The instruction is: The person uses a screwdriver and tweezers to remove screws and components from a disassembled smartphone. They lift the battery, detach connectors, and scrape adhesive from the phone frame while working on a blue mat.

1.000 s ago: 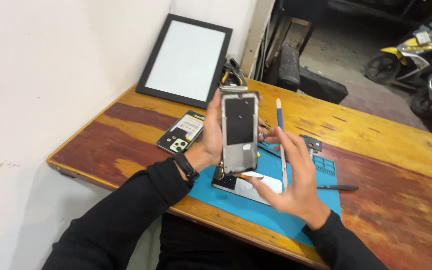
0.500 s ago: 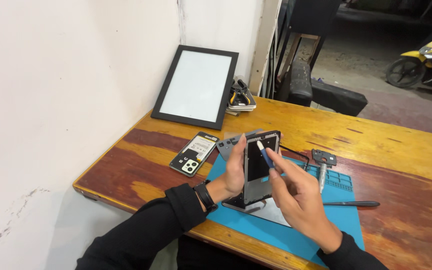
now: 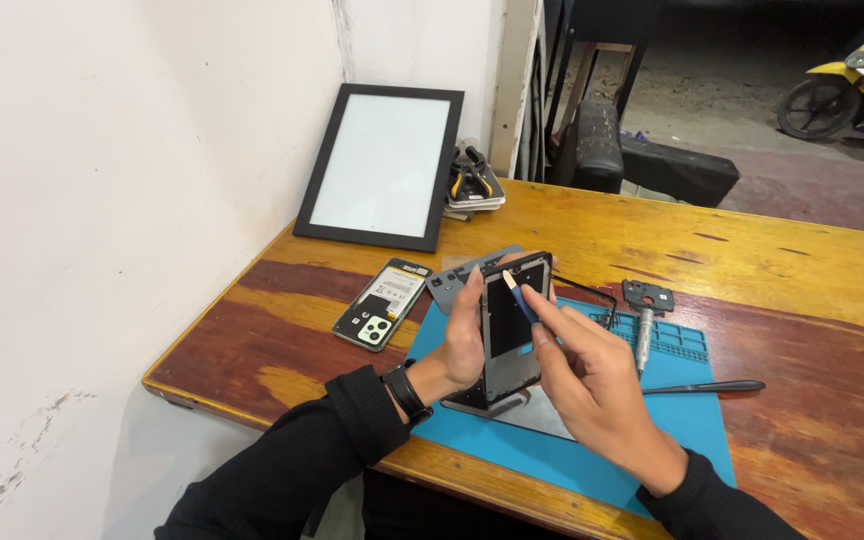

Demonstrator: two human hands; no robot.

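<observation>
My left hand holds an opened dark phone frame upright above a blue work mat. My right hand pinches a thin blue tool with a pale tip, and the tip rests near the top of the frame. A flat grey panel lies on the mat under the frame. A black watch sits on my left wrist.
A phone back cover with a camera block lies on the wooden table left of the mat. A screwdriver, a small black part and a black stylus lie to the right. A black-framed white panel leans on the wall; pliers lie beside it.
The phone frame has come down and nearer the mat. My right hand moved the blue tool from beside the frame onto its upper part. The view shifted left.
</observation>
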